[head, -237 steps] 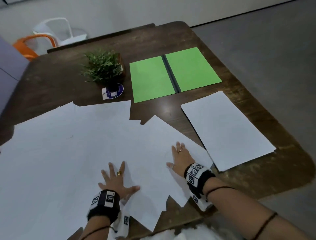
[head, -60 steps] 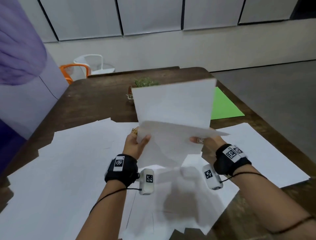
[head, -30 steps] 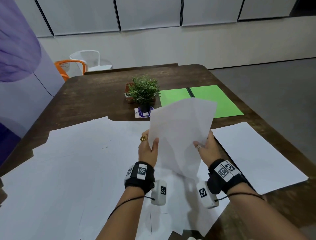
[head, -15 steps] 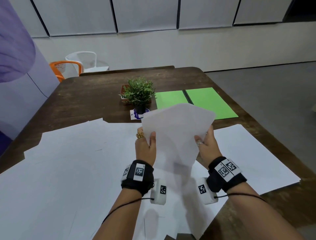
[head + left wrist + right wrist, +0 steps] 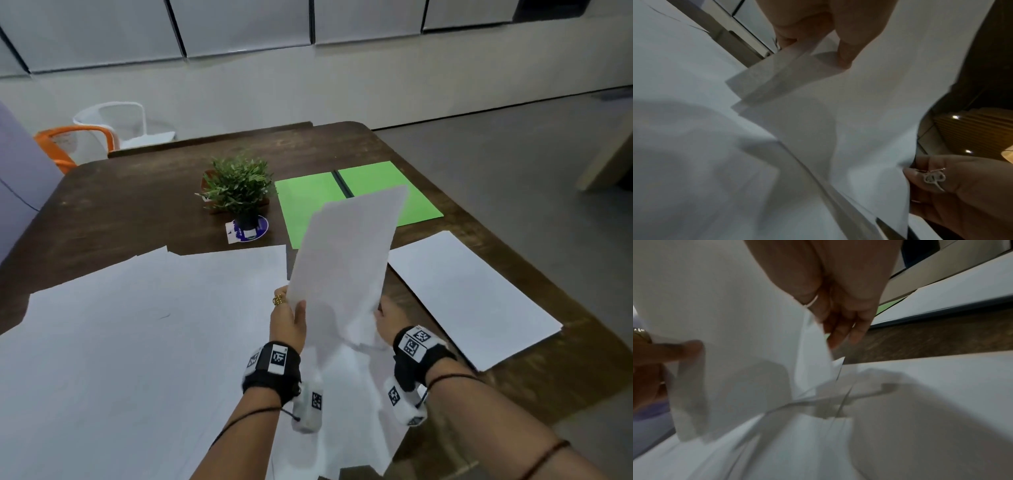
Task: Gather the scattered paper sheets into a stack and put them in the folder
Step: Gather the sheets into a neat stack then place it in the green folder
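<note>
A small bundle of white sheets (image 5: 346, 267) stands nearly upright above the table, leaning toward the far right. My left hand (image 5: 287, 318) pinches its left edge, thumb on the near face (image 5: 846, 53). My right hand (image 5: 385, 317) holds the right edge, its fingers behind the sheets (image 5: 840, 331). The bundle's lower edges (image 5: 818, 386) are uneven. Several more white sheets (image 5: 137, 342) lie spread over the near table. One sheet (image 5: 469, 294) lies apart at the right. The open green folder (image 5: 308, 202) lies flat beyond, partly hidden by the held sheets.
A small potted plant (image 5: 238, 188) on a blue coaster (image 5: 248, 229) stands left of the folder. The dark wooden table (image 5: 137, 205) has a rounded far right corner. An orange chair (image 5: 68, 140) and a white chair (image 5: 116, 120) stand behind it.
Both hands lifted sheets off the table and squared them upright. In the last second the bundle has narrowed and tilted further toward the far right, uncovering more of the folder's left half.
</note>
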Motion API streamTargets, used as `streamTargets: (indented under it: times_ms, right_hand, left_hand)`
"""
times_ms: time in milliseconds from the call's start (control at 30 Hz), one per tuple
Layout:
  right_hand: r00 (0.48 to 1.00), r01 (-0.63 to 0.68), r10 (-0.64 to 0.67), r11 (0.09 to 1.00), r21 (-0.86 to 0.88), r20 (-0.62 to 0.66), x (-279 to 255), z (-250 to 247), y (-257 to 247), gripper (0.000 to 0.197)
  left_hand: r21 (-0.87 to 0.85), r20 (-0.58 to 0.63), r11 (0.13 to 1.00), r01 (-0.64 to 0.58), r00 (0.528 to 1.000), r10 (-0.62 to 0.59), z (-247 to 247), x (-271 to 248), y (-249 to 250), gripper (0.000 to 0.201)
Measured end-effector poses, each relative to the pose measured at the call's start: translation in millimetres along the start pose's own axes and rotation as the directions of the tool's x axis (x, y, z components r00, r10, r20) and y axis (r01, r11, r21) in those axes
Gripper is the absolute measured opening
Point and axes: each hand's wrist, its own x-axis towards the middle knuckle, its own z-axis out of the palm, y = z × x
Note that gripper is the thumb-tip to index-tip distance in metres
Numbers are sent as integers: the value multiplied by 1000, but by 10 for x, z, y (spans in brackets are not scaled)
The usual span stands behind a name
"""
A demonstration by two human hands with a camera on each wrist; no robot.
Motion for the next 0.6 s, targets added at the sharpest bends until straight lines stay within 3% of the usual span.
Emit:
streamTargets:
  times_ms: [100, 167, 267, 433, 600]
  right_hand:
    - [985, -52, 69, 992, 111, -157, 101, -236, 109, 16]
    - [981, -89, 127, 965, 245, -144, 190, -403, 212, 24]
    - [979, -141, 198, 841, 522, -55, 263, -605, 369, 36]
    - [940, -140, 230, 933, 331, -252, 383, -1000, 788, 38]
    - [901, -233, 255, 967, 105, -352, 501, -1561, 1182, 43]
  left_hand:
    - [-4, 32, 1000, -19, 999, 19, 235, 110, 190, 34]
    - [-6, 52, 1000, -30, 998, 31, 436, 160, 350, 44]
    - [-95, 91, 995, -14, 996, 23, 738, 213, 590, 49]
    - [-250, 103, 962, 109, 991, -85, 1169, 365, 732, 20]
    - [-190, 245, 944, 268, 944, -219, 1646, 297, 869, 56]
